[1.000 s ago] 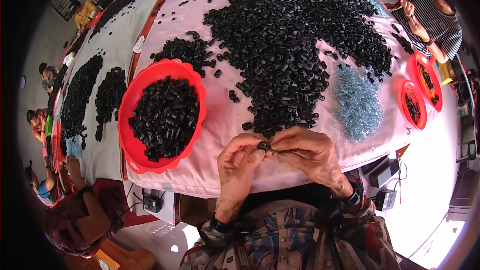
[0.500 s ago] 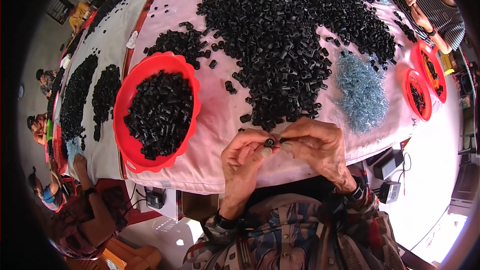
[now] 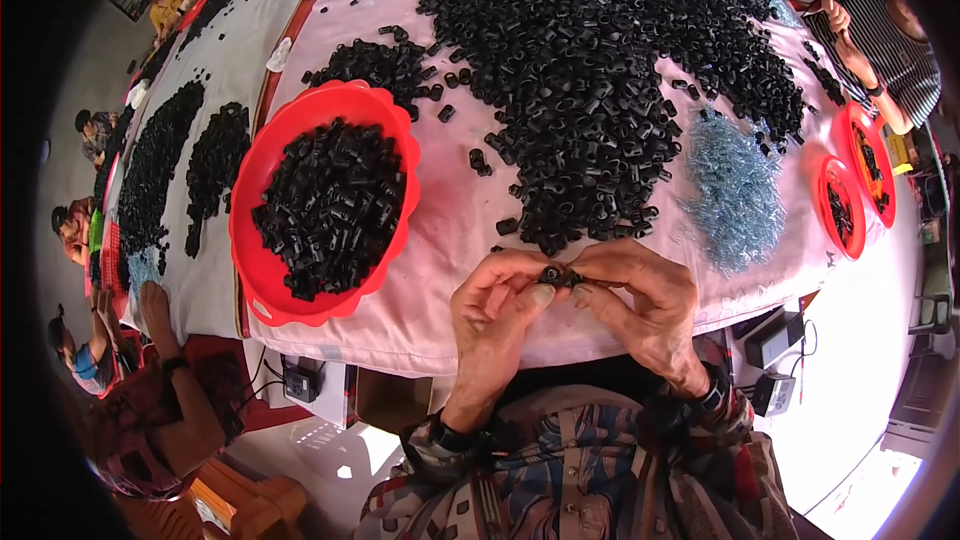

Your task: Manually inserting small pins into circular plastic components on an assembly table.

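Observation:
My left hand pinches a small black plastic cap between thumb and fingers, its round open end showing. Close against it, my right hand is closed too, with fingertips on a small dark piece that meets the cap; its kind is too small to make out. Both hands are raised over the near edge of the cloth-covered table. Just beyond them spreads a big heap of black caps. To its right lies a pile of clear, bluish thin plastic pieces.
A red scalloped basin full of black caps stands to my left. Smaller red bowls sit at the right edge, near a person in a striped top. Another person's arm reaches in at the left. Black boxes with cables are below the table edge.
The view has shifted slightly. My fingertips have drawn closer together, and the cap in my left hand now touches the piece in my right fingers.

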`<state>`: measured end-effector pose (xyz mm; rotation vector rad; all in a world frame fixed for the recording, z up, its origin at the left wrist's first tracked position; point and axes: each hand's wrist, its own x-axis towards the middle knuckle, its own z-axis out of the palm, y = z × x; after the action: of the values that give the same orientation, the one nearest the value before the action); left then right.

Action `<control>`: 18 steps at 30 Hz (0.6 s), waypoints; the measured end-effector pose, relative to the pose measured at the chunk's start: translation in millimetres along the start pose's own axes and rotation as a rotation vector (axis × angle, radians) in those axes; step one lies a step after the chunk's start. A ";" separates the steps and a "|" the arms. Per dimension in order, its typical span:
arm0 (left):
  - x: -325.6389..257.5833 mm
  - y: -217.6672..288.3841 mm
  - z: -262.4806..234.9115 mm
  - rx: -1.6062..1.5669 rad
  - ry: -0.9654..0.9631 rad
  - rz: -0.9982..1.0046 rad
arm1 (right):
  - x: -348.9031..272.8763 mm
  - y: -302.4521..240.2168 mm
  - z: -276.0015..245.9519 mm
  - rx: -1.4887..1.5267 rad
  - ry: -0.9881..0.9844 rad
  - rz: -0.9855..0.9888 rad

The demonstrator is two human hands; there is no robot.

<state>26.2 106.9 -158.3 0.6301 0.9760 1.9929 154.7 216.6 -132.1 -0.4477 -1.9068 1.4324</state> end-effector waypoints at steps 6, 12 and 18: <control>-0.1 -0.3 0.2 -0.032 -0.012 -0.042 | -0.6 0.7 0.7 0.045 0.015 0.006; -0.5 1.8 -1.5 -0.036 -0.072 -0.058 | 1.7 -8.4 0.3 0.215 0.089 0.095; -1.3 0.4 -4.8 -0.023 -0.112 -0.089 | 3.8 -6.7 1.2 0.013 0.085 -0.060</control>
<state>23.4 103.8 -160.9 0.6675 0.8970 1.8676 152.1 216.0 -124.7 -0.4341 -1.8271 1.3650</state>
